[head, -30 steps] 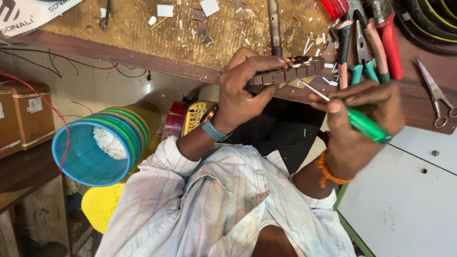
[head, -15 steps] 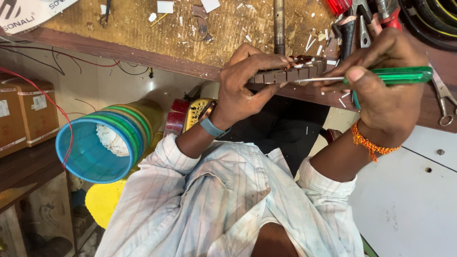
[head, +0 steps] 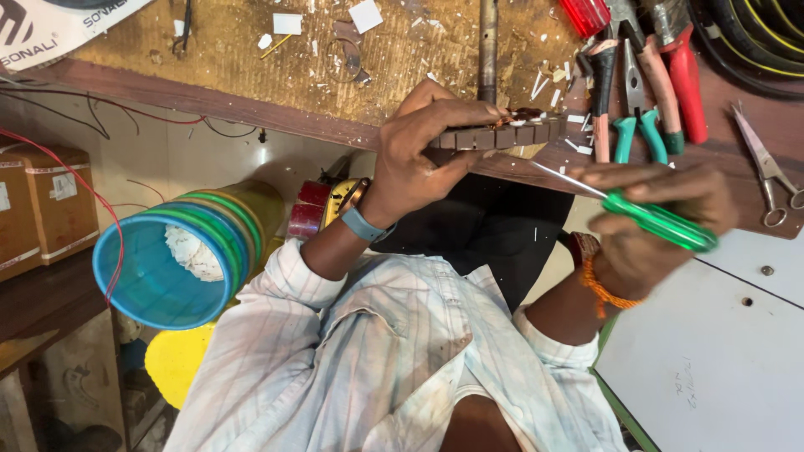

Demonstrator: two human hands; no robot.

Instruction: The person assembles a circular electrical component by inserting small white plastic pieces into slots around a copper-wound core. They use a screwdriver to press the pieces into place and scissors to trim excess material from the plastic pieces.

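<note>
Mid-repair: left hand [head: 410, 167] pinching a brown strip [head: 494, 134] at the bench [head: 251, 75] edge. Right hand [head: 662, 222] fisted round a green screwdriver [head: 657, 222] — tip just short. Next, judging by this: steady tip onto strip.

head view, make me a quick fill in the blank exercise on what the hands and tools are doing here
1. The right hand holds a screwdriver with a ____ handle.
2. The left hand grips a dark segmented strip at the edge of the ____.
3. The stacked buckets lie on their side, the outermost one ____ in colour.
4. The scissors lie to the ____ of the pliers in the picture.

Missing words: green; workbench; blue; right
</note>
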